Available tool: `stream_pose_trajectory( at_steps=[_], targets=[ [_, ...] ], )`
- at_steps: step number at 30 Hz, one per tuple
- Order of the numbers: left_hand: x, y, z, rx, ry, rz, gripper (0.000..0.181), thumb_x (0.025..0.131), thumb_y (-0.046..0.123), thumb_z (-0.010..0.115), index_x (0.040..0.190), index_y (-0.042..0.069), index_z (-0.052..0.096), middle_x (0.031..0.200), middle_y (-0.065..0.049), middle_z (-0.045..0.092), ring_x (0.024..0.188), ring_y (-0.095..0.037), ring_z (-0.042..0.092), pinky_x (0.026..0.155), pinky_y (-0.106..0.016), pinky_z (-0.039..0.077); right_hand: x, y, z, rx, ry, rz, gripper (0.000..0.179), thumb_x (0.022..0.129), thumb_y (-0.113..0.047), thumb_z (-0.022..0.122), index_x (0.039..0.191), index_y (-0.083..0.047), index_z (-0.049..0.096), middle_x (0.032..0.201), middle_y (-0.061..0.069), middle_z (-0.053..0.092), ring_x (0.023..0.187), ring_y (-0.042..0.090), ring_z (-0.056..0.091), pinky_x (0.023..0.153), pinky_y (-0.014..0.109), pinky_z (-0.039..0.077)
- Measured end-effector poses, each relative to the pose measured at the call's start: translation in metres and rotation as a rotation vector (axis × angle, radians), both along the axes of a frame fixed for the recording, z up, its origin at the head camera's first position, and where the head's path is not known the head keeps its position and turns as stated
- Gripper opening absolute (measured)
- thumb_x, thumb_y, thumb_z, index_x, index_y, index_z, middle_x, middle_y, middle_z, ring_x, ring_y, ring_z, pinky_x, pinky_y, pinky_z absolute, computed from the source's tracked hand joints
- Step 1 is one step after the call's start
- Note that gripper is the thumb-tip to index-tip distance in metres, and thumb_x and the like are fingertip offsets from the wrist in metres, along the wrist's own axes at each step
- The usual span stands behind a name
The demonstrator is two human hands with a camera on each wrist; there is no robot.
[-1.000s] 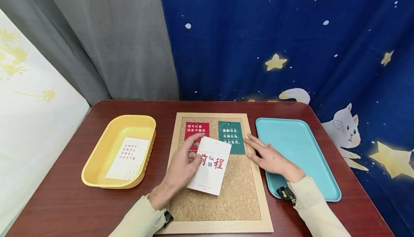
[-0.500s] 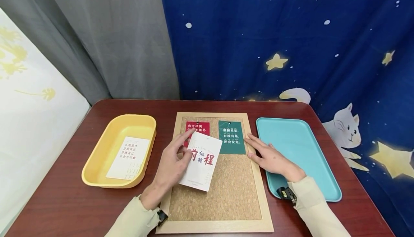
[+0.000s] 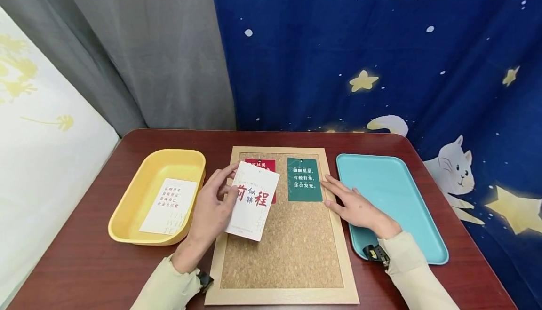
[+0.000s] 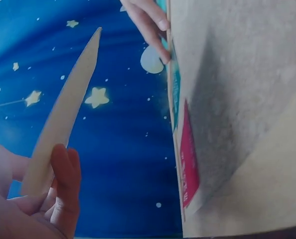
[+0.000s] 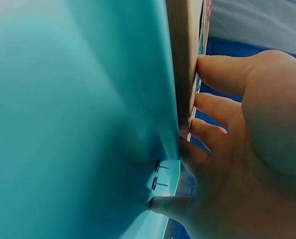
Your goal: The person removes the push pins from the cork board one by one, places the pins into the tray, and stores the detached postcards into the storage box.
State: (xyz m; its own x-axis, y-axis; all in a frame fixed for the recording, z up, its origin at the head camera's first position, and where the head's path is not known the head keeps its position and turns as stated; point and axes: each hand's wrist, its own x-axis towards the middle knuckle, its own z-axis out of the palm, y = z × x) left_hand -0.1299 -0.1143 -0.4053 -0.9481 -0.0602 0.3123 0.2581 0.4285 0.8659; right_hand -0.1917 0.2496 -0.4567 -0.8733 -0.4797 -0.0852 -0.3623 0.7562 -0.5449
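Note:
My left hand (image 3: 213, 206) pinches a white card (image 3: 252, 216) printed with red and blue characters, tilted above the left side of a wood-framed cork board (image 3: 292, 249). In the left wrist view the card (image 4: 68, 109) shows nearly edge-on between thumb and fingers, raised off the board. Partly behind it in the head view, a red card (image 3: 271, 192) lies at the board's upper left. A green card (image 3: 304, 180) sits at the upper right, a dark pin at its top. My right hand (image 3: 360, 209) rests with extended fingers on the board's right frame edge.
A yellow basket (image 3: 123, 211) on the left holds another white card (image 3: 169, 206). On the right lies a turquoise tray (image 3: 394, 192), under my right forearm. Two pushpins (image 5: 158, 174) lie in the tray in the right wrist view. Curtains hang behind the table (image 3: 76, 258).
My left hand has carried the white card leftward and slightly up, so it now covers much of the red card. The right hand has stayed on the frame.

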Motion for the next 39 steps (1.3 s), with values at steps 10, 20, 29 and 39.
stream_pose_trajectory(
  at_steps=[10,20,29,39],
  targets=[
    [0.001,-0.014,0.011,0.036,0.015,0.058,0.046,0.103,0.009,0.061,0.147,0.024,0.059,0.122,-0.003,0.065,0.076,-0.008,0.064,0.060,-0.018,0.051,0.000,0.001,-0.001,-0.004,-0.006,0.001,0.061,0.109,-0.034,0.054,0.163,-0.015,0.035,0.175,0.014,0.021,0.158,0.043,0.029,0.118,0.083,0.010],
    [0.000,-0.031,0.012,0.007,0.032,0.132,0.042,0.105,0.016,0.061,0.147,0.023,0.060,0.119,-0.004,0.065,0.081,-0.003,0.064,0.062,-0.012,0.050,0.000,0.001,-0.001,-0.013,-0.009,0.000,0.061,0.109,-0.033,0.054,0.163,-0.014,0.035,0.175,0.014,0.020,0.158,0.044,0.028,0.118,0.083,0.009],
    [0.000,-0.046,0.015,0.036,0.000,0.179,0.042,0.106,0.018,0.060,0.147,0.026,0.060,0.123,-0.004,0.063,0.091,0.010,0.069,0.066,-0.015,0.058,-0.001,0.001,-0.003,-0.014,-0.012,-0.003,0.061,0.109,-0.032,0.054,0.163,-0.014,0.035,0.175,0.014,0.020,0.157,0.044,0.029,0.118,0.083,0.009],
    [0.000,-0.060,0.020,0.068,-0.028,0.254,0.042,0.106,0.019,0.058,0.147,0.030,0.059,0.122,0.000,0.061,0.086,0.006,0.070,0.062,-0.016,0.057,-0.001,0.001,-0.002,-0.008,-0.011,-0.002,0.061,0.109,-0.033,0.054,0.163,-0.015,0.035,0.175,0.014,0.020,0.158,0.045,0.028,0.118,0.083,0.009]
  ],
)
